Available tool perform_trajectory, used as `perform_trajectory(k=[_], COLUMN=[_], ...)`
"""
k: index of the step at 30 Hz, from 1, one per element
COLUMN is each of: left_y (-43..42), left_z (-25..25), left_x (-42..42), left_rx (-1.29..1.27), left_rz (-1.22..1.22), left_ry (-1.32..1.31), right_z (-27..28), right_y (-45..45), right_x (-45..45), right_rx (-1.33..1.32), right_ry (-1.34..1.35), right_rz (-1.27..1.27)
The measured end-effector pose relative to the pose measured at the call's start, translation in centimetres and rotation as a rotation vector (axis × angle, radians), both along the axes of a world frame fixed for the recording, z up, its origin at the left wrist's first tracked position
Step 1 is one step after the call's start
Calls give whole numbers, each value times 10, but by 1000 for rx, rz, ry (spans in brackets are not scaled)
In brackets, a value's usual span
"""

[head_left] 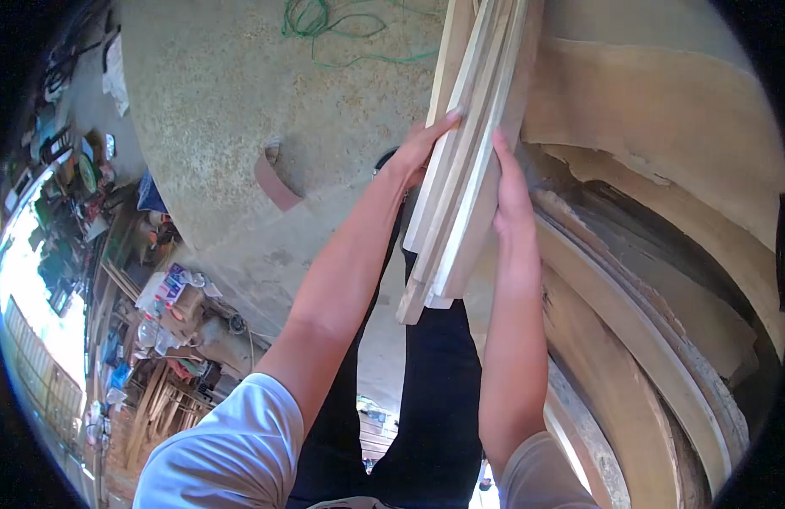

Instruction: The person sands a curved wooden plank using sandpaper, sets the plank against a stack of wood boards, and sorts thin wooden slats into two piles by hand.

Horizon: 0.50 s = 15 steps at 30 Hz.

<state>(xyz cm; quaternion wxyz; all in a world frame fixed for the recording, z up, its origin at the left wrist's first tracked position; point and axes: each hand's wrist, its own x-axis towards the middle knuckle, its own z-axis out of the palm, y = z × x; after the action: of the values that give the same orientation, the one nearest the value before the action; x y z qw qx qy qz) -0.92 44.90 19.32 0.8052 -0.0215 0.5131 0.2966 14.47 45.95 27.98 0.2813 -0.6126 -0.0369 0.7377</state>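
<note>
A bundle of long pale wooden strips (469, 161) runs from the top of the view down to just above my dark trousers. My left hand (424, 148) grips the bundle from its left side, thumb laid over the strips and the other fingers hidden beneath. Against the right side presses my right hand (513, 191), its fingers pointing up along the outer strip and partly out of sight. The lower ends of the strips are uneven and stick out past both hands.
Large wooden slabs (630, 339) are stacked on the right. A tangled green cord (312, 19) and a curved brownish strip (273, 182) lie on the concrete floor (206, 110). Cluttered goods and wood scraps (167, 399) fill the left side.
</note>
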Motion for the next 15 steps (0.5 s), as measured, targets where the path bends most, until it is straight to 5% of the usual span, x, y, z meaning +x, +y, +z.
perform_trajectory(k=[9,12,15], left_y=[6,8,11], left_z=[16,17,28], left_x=[11,24,27], left_rx=[-123,-90,-76], left_rz=[40,27,18], left_ry=[-195,-219,-151], right_z=[32,40,31], right_y=[28,33,36], right_x=[16,10,25], right_rx=[-71,33,-2], right_ry=[-307,-845,-720], right_rz=[138,514,544])
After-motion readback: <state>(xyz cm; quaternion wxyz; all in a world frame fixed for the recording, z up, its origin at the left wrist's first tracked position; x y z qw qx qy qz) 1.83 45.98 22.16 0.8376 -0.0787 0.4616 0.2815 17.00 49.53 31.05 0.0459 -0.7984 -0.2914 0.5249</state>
